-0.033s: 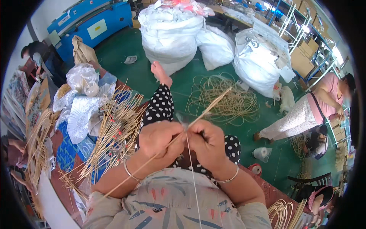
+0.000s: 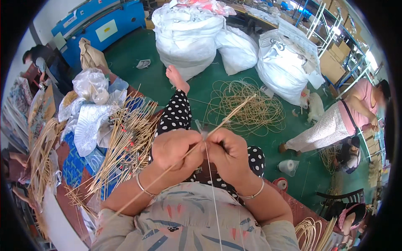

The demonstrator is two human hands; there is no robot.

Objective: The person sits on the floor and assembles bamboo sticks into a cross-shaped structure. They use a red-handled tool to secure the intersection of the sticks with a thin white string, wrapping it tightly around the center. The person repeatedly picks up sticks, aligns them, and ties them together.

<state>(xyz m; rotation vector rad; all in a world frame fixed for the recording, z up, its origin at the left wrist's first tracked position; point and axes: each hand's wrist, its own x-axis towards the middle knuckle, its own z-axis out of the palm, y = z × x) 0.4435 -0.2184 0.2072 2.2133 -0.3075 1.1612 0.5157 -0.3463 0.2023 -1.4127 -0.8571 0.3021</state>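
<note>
My left hand is closed round a thin, pale cane strip whose long tail runs down to the lower left. Against it, my right hand is closed too, thumb and fingers pinching at the join. Beyond the fingers, a short bundle of cane strips points up and to the right. A white thread hangs from between the hands down over my shirt. A small clear strip, perhaps tape, sticks up at the pinch. The fingers hide the join itself.
Many loose cane sticks lie at my left beside white fans. A tangled cane coil lies on the green floor ahead. Large white sacks stand beyond. A white spool and a person in pink are at the right.
The hands keep nearly the same place and grip, with a slight shift. The small clear strip, blurred before, now stands up more plainly between the hands.
</note>
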